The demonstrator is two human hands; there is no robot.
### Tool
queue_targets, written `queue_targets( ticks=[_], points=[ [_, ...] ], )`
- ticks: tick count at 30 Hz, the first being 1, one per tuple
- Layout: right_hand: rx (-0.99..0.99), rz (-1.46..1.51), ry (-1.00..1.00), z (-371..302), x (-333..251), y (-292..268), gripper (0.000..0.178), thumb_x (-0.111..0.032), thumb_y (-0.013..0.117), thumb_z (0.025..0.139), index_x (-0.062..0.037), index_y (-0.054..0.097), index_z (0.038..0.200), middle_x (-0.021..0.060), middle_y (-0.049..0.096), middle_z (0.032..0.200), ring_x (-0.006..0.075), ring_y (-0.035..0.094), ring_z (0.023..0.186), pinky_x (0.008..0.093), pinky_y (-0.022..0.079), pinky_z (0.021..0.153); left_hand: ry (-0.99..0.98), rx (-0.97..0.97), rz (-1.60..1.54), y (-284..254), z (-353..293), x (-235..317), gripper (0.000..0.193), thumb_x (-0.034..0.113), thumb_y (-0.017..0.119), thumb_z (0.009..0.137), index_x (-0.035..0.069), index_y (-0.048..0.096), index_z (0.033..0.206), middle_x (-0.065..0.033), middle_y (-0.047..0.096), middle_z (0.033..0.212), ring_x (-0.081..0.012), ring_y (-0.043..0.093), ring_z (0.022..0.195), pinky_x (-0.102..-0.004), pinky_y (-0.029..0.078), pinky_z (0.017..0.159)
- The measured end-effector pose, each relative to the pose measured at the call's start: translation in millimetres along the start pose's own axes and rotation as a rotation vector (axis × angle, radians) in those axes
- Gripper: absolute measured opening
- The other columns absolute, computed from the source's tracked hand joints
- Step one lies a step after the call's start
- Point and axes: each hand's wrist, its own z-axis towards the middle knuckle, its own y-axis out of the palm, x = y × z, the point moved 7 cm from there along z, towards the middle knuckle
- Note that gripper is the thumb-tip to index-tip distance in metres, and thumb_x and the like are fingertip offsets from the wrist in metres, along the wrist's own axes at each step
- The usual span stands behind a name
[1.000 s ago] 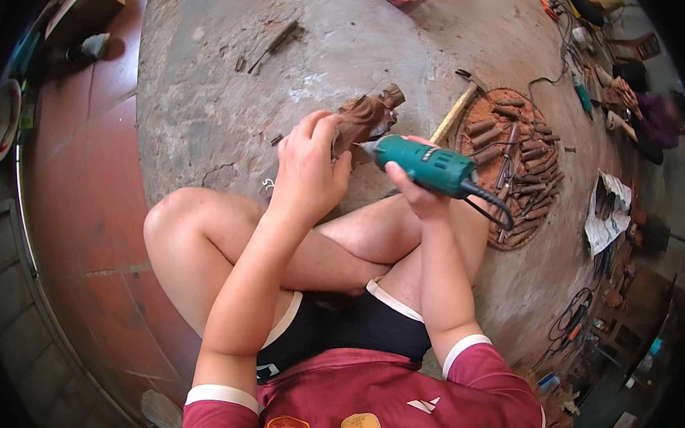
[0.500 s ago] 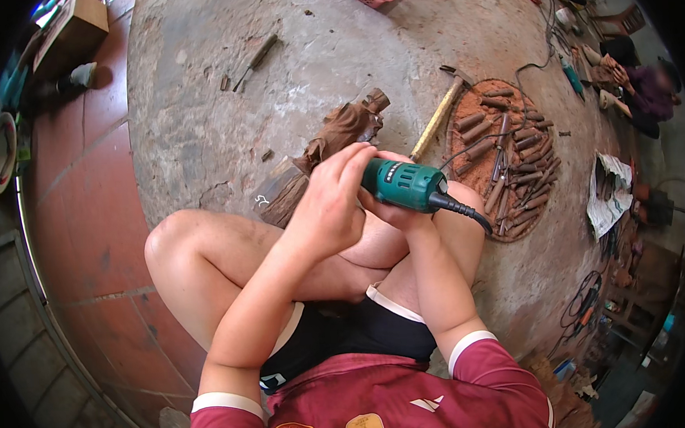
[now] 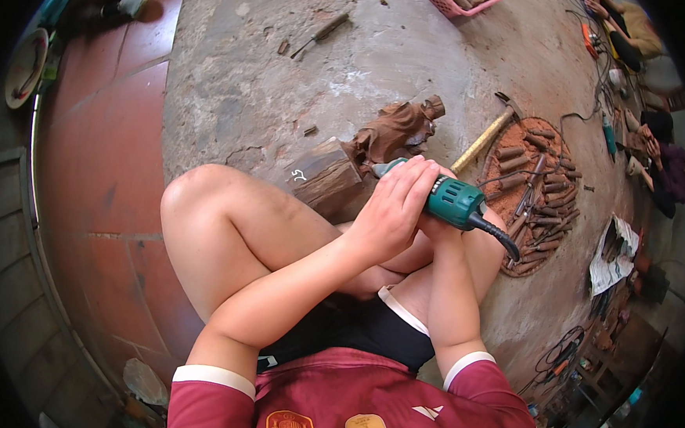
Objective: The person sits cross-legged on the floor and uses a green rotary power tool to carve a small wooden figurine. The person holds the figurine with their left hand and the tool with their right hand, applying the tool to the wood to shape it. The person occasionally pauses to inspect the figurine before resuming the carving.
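My left hand (image 3: 393,215) wraps over the front of a green corded die grinder (image 3: 453,201). Behind and under the grinder's body is my right hand (image 3: 436,229), mostly hidden, its fingers closed round the tool. The nose points up and left, close to a carved brown wooden figure (image 3: 393,136) lying on the floor. That figure rises from an uncarved block (image 3: 323,174) with a white chalk mark. Whether the bit touches the wood I cannot tell.
A yellow-handled hammer (image 3: 483,139) lies beside a round tray of wood-handled carving tools (image 3: 541,198) and sawdust. Farther off are a loose chisel (image 3: 320,35) and a pink basket (image 3: 467,6). Cords and other people's hands (image 3: 652,148) are at the right.
My view has turned, so the floor things sit farther right and lower. The grinder stays in both hands, and its nose now shows beside the carving's lower end.
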Motion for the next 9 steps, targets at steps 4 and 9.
queue_targets(
  ticks=[4, 9],
  points=[
    [-0.088, -0.307, -0.177, 8.9, -17.6, 2.2, 0.075, -0.019, 0.095, 0.063, 0.0008, 0.063, 0.128, 0.0113, 0.07, 0.12, 0.0207, 0.068, 0.109, 0.036, 0.055, 0.098, 0.04, 0.128, -0.026, 3.5, -5.1, -15.0, 0.085, -0.007, 0.073, 0.066, -0.002, 0.044, 0.146, -0.0235, 0.055, 0.138, -0.0417, 0.054, 0.13, -0.0508, 0.043, 0.111],
    [-0.069, -0.307, -0.161, 10.5, -10.8, -1.3, 0.073, -0.023, 0.092, 0.065, -0.0005, 0.063, 0.129, 0.0118, 0.071, 0.119, 0.023, 0.069, 0.108, 0.037, 0.055, 0.098, 0.042, 0.194, -0.041, 14.1, -9.4, -29.0, 0.084, -0.005, 0.075, 0.067, -0.001, 0.046, 0.145, -0.0235, 0.055, 0.139, -0.0399, 0.055, 0.13, -0.0505, 0.044, 0.11]
  ],
)
